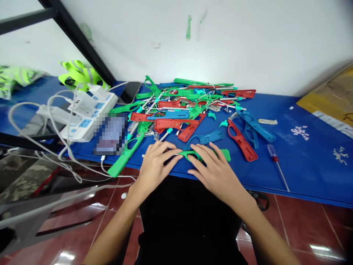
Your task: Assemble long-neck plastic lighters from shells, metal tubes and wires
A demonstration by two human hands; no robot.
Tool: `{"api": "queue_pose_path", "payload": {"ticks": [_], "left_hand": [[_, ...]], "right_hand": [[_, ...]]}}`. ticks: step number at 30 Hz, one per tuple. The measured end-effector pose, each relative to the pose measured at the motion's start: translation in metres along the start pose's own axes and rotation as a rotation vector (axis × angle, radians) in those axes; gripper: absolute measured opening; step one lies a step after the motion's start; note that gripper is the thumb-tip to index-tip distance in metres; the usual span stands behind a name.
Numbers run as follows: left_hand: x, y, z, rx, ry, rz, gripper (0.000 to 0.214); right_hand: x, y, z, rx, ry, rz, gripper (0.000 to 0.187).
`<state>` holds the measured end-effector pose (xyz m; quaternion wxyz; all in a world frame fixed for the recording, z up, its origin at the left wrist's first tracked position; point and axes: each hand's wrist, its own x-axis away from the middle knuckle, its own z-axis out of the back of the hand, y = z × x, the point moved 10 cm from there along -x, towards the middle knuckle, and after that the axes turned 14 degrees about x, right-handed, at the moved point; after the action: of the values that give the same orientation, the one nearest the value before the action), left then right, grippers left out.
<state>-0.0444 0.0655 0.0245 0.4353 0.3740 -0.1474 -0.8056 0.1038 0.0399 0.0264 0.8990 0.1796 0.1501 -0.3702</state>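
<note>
My left hand (156, 162) and my right hand (212, 167) rest at the near edge of a blue table (303, 162), both closed on a green plastic handle shell (220, 154) that lies flat between them. The fingers of both hands press on it from above, and the left fingertips also touch a thin metal rod at its left end. Just behind lies a blue handle shell (205, 138). A heap of green, red and blue handle shells (187, 103) with metal tubes and wires fills the table's middle.
A red shell (242, 141) and a blue shell (256, 127) lie right of my hands, then a red-handled screwdriver (277, 163) and small white bits (300, 131). At left are a phone (110, 134), white power strips (88, 110) with cables, and a long green shell (125, 156).
</note>
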Motion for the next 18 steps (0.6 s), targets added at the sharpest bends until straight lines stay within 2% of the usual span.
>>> {"api": "queue_pose_path", "payload": {"ticks": [8, 18], "left_hand": [[0.0003, -0.0021, -0.001, 0.019, -0.003, 0.019, 0.019], [-0.0005, -0.0011, 0.0002, 0.033, -0.001, 0.039, 0.018]], "right_hand": [[-0.0004, 0.0003, 0.0005, 0.039, 0.017, 0.001, 0.037], [0.001, 0.0016, -0.0009, -0.015, -0.009, -0.004, 0.035]]}}
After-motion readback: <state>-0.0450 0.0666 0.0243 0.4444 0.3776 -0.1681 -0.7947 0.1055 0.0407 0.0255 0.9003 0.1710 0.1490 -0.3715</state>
